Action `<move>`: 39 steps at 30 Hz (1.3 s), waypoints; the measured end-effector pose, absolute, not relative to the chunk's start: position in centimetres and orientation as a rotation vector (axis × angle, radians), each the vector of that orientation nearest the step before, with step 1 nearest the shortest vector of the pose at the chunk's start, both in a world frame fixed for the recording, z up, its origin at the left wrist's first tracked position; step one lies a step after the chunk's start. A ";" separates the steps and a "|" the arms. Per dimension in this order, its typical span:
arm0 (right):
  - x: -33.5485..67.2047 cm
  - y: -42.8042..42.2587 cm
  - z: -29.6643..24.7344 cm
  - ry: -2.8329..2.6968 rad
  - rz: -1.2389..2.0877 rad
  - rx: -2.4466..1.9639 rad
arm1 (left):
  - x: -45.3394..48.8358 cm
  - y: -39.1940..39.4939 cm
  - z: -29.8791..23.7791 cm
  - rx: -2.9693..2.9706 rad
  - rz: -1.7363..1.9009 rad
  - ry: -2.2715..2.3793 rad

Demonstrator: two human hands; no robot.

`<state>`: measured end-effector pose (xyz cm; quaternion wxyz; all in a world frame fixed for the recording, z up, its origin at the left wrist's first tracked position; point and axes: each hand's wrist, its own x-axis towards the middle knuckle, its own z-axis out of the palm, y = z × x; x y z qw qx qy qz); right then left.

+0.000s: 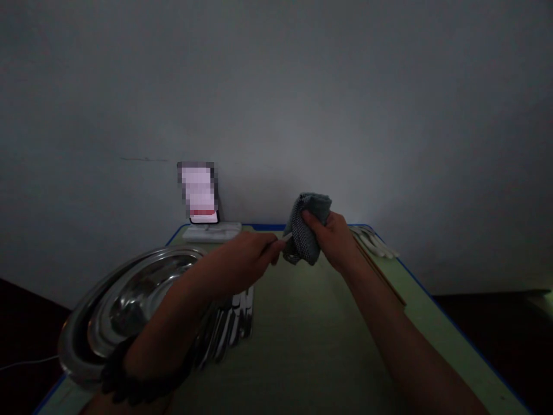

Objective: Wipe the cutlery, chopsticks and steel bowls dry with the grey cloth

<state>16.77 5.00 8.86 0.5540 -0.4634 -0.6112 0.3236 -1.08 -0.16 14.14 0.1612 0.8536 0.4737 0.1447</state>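
Note:
My left hand point(261, 253) is closed around the handle of a slim piece of cutlery point(287, 237), whose far end goes into a folded grey checked cloth point(305, 233). Its kind is hidden by the cloth and the fingers. My right hand point(334, 233) grips that cloth, thumb on the near side, and the fabric wraps over the cutlery. Both hands are raised over the far half of the table. Below my left forearm, several metal pieces of cutlery with flat handles point(235, 323) lie side by side.
Two nested steel bowls point(97, 323) stand at the left edge. A lit phone point(203, 196) leans upright on a white stand point(211, 232) at the back. Chopsticks point(382, 276) and several white spoons point(375, 242) lie along the right. The blue-edged table point(311, 334) meets a grey wall.

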 end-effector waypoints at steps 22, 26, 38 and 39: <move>18.5 4.4 9.0 -1.846 1.358 -0.787 | 1.6 0.3 11.8 2.155 0.662 1.302; 19.9 4.5 9.6 -1.761 1.507 -0.599 | 3.4 0.5 10.6 1.849 0.780 1.249; 24.0 5.9 10.4 -1.839 1.085 -1.155 | 4.0 0.0 9.2 2.502 0.501 1.427; 24.8 6.4 10.0 -1.949 1.049 -1.379 | 3.7 0.2 9.0 2.547 0.427 1.448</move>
